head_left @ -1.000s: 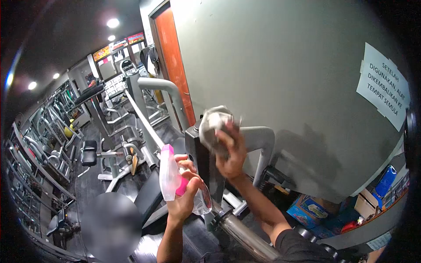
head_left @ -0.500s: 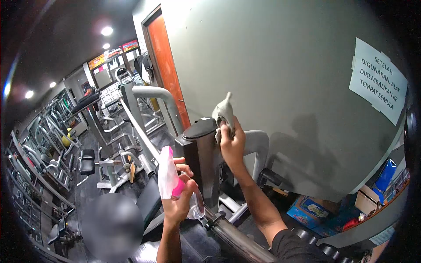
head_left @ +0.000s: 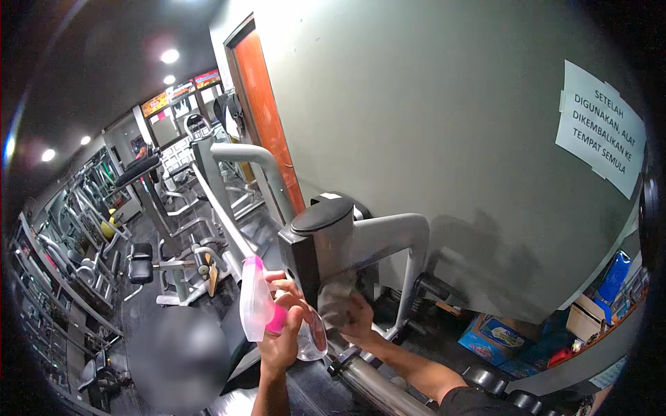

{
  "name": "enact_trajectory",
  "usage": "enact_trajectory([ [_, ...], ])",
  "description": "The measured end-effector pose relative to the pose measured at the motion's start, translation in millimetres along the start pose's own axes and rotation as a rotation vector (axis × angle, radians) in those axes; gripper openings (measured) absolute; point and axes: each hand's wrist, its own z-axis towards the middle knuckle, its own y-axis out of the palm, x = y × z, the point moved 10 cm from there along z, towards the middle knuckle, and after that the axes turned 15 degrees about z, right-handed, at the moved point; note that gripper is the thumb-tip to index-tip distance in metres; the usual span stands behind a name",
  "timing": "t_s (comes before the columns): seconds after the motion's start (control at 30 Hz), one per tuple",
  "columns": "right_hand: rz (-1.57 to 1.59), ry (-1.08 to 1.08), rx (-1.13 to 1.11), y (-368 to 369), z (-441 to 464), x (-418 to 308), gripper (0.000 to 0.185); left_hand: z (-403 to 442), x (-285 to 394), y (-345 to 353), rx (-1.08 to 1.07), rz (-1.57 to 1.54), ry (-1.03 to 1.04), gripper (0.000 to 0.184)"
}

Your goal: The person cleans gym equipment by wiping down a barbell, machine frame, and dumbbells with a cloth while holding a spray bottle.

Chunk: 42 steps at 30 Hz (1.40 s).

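My left hand point(head_left: 283, 336) is closed around the neck of a spray bottle point(head_left: 255, 301) with a pink and clear head and a transparent body. In my right hand point(head_left: 359, 320) is a grey cloth point(head_left: 335, 303), blurred by motion. The cloth is against the lower part of a dark upright column point(head_left: 322, 243) on a gym machine; its black cap is uncovered. A grey curved tube point(head_left: 395, 225) runs from the column to the right, above my right forearm.
A grey wall bears a paper sign point(head_left: 602, 128). Several gym machines fill the left side, with a padded bench point(head_left: 140, 263) among them. On the floor at right are a blue carton point(head_left: 496, 336) and dumbbells point(head_left: 485, 378). An orange door point(head_left: 267, 114) stands behind.
My right hand has moved down with the cloth, from beside the column's top to its lower part. The spray bottle has shifted slightly left and down in view.
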Motion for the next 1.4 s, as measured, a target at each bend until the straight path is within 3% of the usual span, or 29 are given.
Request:
enact_trajectory([
  [0.03,0.004,0.033,0.111,-12.6,17.1,-5.2,0.023,-0.8,-0.2,-1.5,0.012,-0.013,-0.011,0.062],
  [0.07,0.041,-0.161,0.155,-15.9,20.8,-7.1,0.034,-1.1,-0.5,-2.9,0.017,-0.013,-0.013,0.062],
  [0.1,0.012,-0.101,0.176,-18.6,34.9,-4.4,0.035,-1.8,-1.8,-2.8,0.01,-0.022,-0.021,0.064],
  [0.17,0.033,-0.011,0.133,-20.0,93.9,-30.6,0.028,-3.5,-5.9,-2.7,0.005,-0.032,-0.035,0.066],
  [0.23,-0.105,-0.041,0.001,-3.6,130.0,-48.8,0.028,-5.0,-7.7,-4.3,0.015,-0.029,-0.017,0.065],
  [0.3,-0.323,-0.163,0.016,5.1,131.5,-70.0,0.035,-6.4,-6.2,-4.3,0.018,-0.043,-0.041,0.063],
  [0.43,-0.346,-0.185,-0.051,19.0,63.8,-41.9,0.042,-6.1,-5.0,-8.2,0.099,0.005,-0.083,0.072],
  [0.5,-0.21,0.048,-0.334,38.6,-3.3,8.1,0.059,-7.0,-8.9,-10.1,0.099,-0.015,-0.085,0.071],
  [0.57,-0.187,-0.058,-0.299,33.1,-46.1,15.5,0.053,-7.4,-6.3,-5.2,0.011,-0.06,-0.045,0.059],
  [0.7,-0.084,-0.035,-0.372,29.1,-77.7,34.9,0.044,-10.1,-11.6,-8.0,0.034,-0.052,-0.082,0.058],
  [0.8,-0.177,0.006,-0.231,19.2,-45.5,36.4,0.033,-11.2,-11.0,-10.4,0.051,-0.034,-0.079,0.059],
  [0.87,-0.098,-0.193,-0.02,2.7,16.2,-6.3,0.034,-10.4,-8.8,-10.5,0.059,-0.036,-0.075,0.06],
  [0.9,-0.099,-0.188,-0.021,4.2,33.0,-10.9,0.034,-10.3,-8.0,-10.9,0.07,-0.035,-0.069,0.06],
  [0.97,-0.188,0.03,0.011,4.5,58.9,1.2,0.035,-10.0,-9.0,-11.9,0.082,-0.035,-0.056,0.059],
  [1.03,-0.267,-0.114,0.052,4.3,73.6,-25.9,0.034,-9.1,-7.9,-12.0,0.093,-0.036,-0.042,0.059],
  [1.13,-0.237,0.113,-0.108,16.2,4.8,22.0,0.034,-9.6,-6.3,-15.6,0.159,0.039,-0.044,0.066],
  [1.2,-0.25,0.202,-0.154,18.0,-31.6,42.6,0.034,-8.6,-6.1,-12.0,0.102,-0.023,-0.029,0.057],
  [1.3,-0.107,0.084,0.014,5.2,-60.1,45.9,0.03,-8.3,-6.5,-12.0,0.102,-0.028,-0.032,0.057],
  [1.37,-0.101,0.381,0.312,-19.2,-93.1,89.8,0.027,-7.8,-5.6,-11.7,0.108,-0.027,-0.028,0.056],
  [1.4,0.05,0.455,0.389,-24.9,-72.2,86.1,0.022,-7.8,-5.1,-12.7,0.116,-0.025,-0.026,0.055],
])
